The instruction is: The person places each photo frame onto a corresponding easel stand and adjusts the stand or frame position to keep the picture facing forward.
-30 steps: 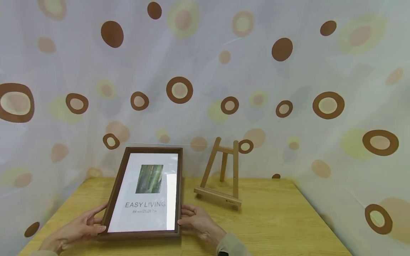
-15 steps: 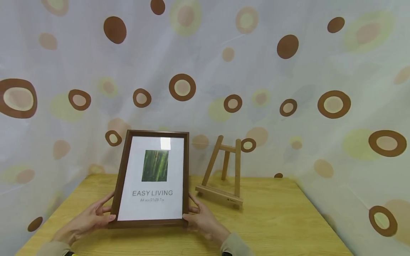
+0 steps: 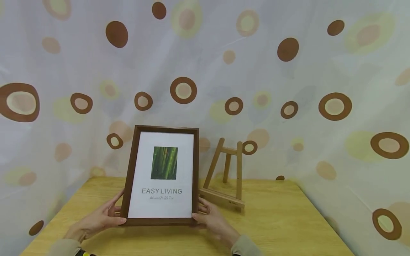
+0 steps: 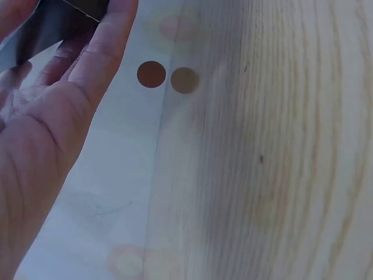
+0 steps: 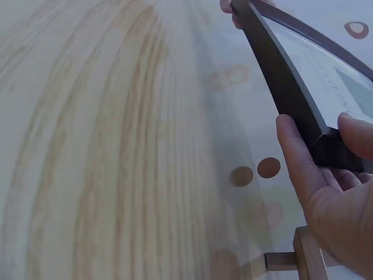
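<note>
Picture frame (image 3: 161, 185), dark brown and rectangular, is held up above the tabletop (image 3: 275, 217), left of the easel, its face toward the head camera and its top leaning slightly away. Its moulding is plain and smooth, with a mitred seam showing at the corner in the right wrist view. Inside lies a white sheet (image 3: 185, 160) bearing a small upright print (image 3: 164, 163) of green stalks, rather like bamboo, set above the middle. Grey capitals (image 3: 161, 191) below it read "EASY LIVING" (a smaller line beneath gives an A4 size).

The left hand (image 3: 102, 216) is clamped on the lower left corner, thumb at the front; the right hand (image 3: 213, 219) grips the lower right corner likewise, fingers reaching along the side and underneath.

Just beside the right hand stands a light wooden easel (image 3: 239, 170), its front ledge partly hidden. Behind everything hangs a pale covering (image 3: 208, 64) with brown, peach and yellow-green spots.
</note>
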Available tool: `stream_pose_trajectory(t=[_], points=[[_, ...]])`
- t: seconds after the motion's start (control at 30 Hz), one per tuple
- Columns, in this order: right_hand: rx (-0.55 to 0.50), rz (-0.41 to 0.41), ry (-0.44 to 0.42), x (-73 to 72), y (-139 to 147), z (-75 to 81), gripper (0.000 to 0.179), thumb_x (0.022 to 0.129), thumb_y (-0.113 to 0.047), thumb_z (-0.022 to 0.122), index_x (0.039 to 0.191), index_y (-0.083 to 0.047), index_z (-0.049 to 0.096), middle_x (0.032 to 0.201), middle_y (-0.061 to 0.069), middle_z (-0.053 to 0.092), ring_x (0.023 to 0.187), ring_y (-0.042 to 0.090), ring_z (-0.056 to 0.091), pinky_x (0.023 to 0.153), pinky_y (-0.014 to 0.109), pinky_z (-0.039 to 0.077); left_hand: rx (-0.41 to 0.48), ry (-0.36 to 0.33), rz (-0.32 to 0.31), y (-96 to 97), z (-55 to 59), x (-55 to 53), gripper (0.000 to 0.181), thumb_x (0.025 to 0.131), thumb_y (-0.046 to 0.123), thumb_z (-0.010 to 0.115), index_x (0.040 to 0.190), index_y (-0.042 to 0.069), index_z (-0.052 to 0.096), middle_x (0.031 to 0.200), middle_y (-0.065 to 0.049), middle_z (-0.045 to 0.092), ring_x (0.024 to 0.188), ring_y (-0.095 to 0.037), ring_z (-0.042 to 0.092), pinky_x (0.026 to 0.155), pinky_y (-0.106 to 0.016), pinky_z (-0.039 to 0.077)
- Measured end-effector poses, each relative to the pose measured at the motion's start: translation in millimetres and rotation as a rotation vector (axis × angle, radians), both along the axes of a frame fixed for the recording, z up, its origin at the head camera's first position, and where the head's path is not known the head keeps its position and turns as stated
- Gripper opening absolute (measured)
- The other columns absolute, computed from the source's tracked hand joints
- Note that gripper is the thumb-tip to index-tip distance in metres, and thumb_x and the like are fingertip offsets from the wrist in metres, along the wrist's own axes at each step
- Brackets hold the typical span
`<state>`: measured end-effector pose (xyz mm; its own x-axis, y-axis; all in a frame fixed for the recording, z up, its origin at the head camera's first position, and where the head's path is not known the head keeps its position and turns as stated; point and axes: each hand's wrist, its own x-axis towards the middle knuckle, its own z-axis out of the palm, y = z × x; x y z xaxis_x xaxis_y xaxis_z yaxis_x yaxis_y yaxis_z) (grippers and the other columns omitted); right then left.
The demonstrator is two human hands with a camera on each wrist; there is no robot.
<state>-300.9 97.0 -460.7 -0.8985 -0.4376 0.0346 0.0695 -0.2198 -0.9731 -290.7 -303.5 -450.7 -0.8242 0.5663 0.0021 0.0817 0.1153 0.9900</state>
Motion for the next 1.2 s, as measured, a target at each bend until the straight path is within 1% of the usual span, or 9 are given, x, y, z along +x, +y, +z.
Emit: stream_pose_trajectory(t=[0.1, 0.17, 0.33, 0.43, 0.5, 0.53, 0.77, 0.87, 1.2], points=[[0.019, -0.009, 0.015, -0.1, 6, 1.9, 0.079, 0.092, 0.006, 0.061, 0.154, 0.006, 0.012, 0.148, 0.040, 0.030, 0.116, 0.041, 0.060, 0.083, 0.054, 0.057, -0.066, 0.014, 0.029, 6.3, 2.6, 0.5, 0.108, 0.093, 0.005, 0.063, 0.152, 0.022, -0.025, 0.148, -0.048, 0.000, 0.139, -0.055, 0.021, 0.105, -0.052, 0.045], [0.032, -0.009, 0.026, -0.5, 9, 3.2, 0.079, 0.092, 0.006, 0.061, 0.154, 0.006, 0.012, 0.148, 0.041, 0.028, 0.115, 0.041, 0.060, 0.083, 0.053, 0.057, -0.099, 0.016, 0.054, 9.5, 3.7, -0.2, 0.109, 0.092, 0.008, 0.065, 0.153, 0.021, -0.024, 0.148, -0.048, 0.003, 0.138, -0.057, 0.019, 0.105, -0.055, 0.044], [0.020, -0.020, 0.047, -3.4, 13, 7.5, 0.077, 0.091, 0.007, 0.061, 0.154, 0.005, 0.017, 0.142, 0.034, 0.044, 0.107, 0.034, 0.066, 0.082, 0.051, 0.058, -0.123, 0.039, 0.075, 16.5, 6.3, -5.2, 0.109, 0.092, 0.009, 0.066, 0.153, 0.017, -0.024, 0.146, -0.048, 0.017, 0.133, -0.050, 0.038, 0.106, -0.057, 0.043], [0.004, -0.041, 0.063, -5.0, 16, 10.6, 0.077, 0.090, 0.008, 0.062, 0.154, 0.004, 0.019, 0.141, 0.031, 0.047, 0.104, 0.031, 0.067, 0.081, 0.053, 0.058, -0.123, 0.047, 0.095, 22.0, 10.4, -8.1, 0.109, 0.092, 0.011, 0.067, 0.154, 0.018, -0.023, 0.151, -0.045, 0.008, 0.137, -0.056, 0.027, 0.107, -0.060, 0.040], [0.008, -0.055, 0.065, -5.9, 20, 11.8, 0.077, 0.090, 0.009, 0.061, 0.154, 0.005, 0.017, 0.143, 0.034, 0.043, 0.105, 0.032, 0.067, 0.081, 0.054, 0.057, -0.121, 0.047, 0.098, 26.6, 12.0, -9.4, 0.110, 0.092, 0.013, 0.067, 0.154, 0.018, -0.023, 0.153, -0.043, -0.002, 0.140, -0.059, 0.013, 0.107, -0.062, 0.038], [0.014, -0.059, 0.062, -5.9, 22, 12.5, 0.078, 0.090, 0.009, 0.061, 0.154, 0.005, 0.016, 0.146, 0.036, 0.039, 0.106, 0.032, 0.066, 0.082, 0.055, 0.057, -0.120, 0.045, 0.100, 29.0, 12.0, -10.2, 0.110, 0.091, 0.013, 0.068, 0.154, 0.018, -0.023, 0.154, -0.042, 0.000, 0.141, -0.059, 0.013, 0.107, -0.061, 0.038], [0.063, -0.094, 0.061, -7.8, 35, 16.9, 0.080, 0.091, 0.006, 0.062, 0.154, 0.006, 0.013, 0.150, 0.041, 0.023, 0.112, 0.035, 0.063, 0.084, 0.054, 0.057, -0.066, 0.098, 0.117, 45.3, 5.9, -21.7, 0.089, 0.092, 0.013, 0.068, 0.153, -0.002, 0.004, 0.148, -0.038, 0.033, 0.132, -0.042, 0.046, 0.101, -0.042, 0.050], [0.068, -0.105, 0.057, -8.3, 40, 18.0, 0.080, 0.092, 0.004, 0.062, 0.154, 0.005, 0.013, 0.150, 0.041, 0.023, 0.112, 0.033, 0.063, 0.085, 0.052, 0.057, -0.052, 0.118, 0.142, 50.4, 3.7, -26.1, 0.090, 0.092, 0.014, 0.069, 0.152, -0.008, 0.006, 0.147, -0.039, 0.033, 0.132, -0.043, 0.047, 0.100, -0.037, 0.052], [0.064, -0.149, 0.072, -12.0, 55, 12.4, 0.077, 0.092, 0.005, 0.061, 0.155, 0.004, 0.015, 0.152, 0.039, 0.022, 0.124, 0.039, 0.053, 0.088, 0.049, 0.057, 0.005, 0.119, 0.187, 71.8, -1.9, -36.3, 0.088, 0.090, 0.013, 0.071, 0.152, -0.007, 0.012, 0.147, -0.038, 0.036, 0.132, -0.045, 0.045, 0.104, -0.045, 0.048]])
